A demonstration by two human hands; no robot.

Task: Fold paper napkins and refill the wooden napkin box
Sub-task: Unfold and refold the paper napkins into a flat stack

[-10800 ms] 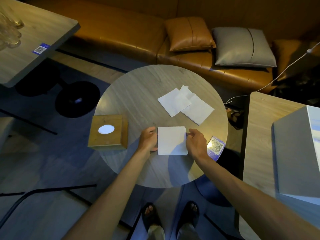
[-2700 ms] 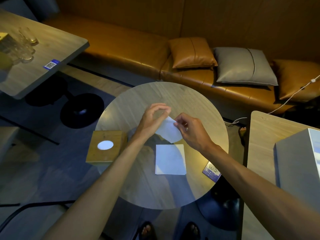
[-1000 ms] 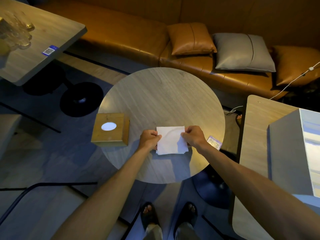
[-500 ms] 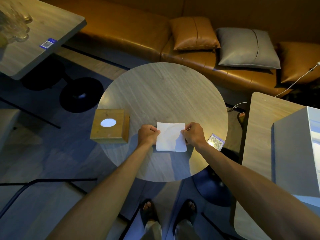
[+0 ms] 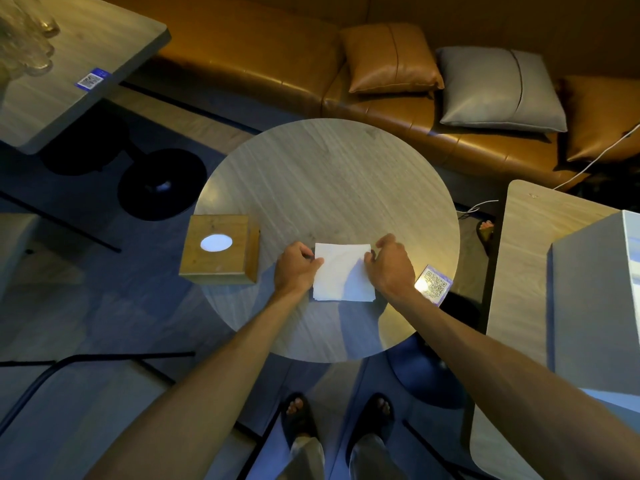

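A small stack of folded white paper napkins (image 5: pixel 343 273) lies flat on the round wooden table (image 5: pixel 329 174), near its front edge. My left hand (image 5: pixel 298 268) pinches the stack's left edge and my right hand (image 5: pixel 389 266) pinches its right edge, both resting on the tabletop. The wooden napkin box (image 5: pixel 220 249) stands at the table's left rim, a hand's width left of my left hand. Its top has an oval opening with white showing inside.
A QR-code card (image 5: pixel 433 284) lies at the table's right rim beside my right wrist. A brown leather bench with cushions (image 5: pixel 498 88) runs behind. A rectangular table with glasses (image 5: pixel 24 39) is far left; another table with a grey box (image 5: pixel 595 306) is on the right.
Both hands picked the last napkin from the far side, brought it down onto the folded one near the front edge, and now square the stack. The box has not moved.
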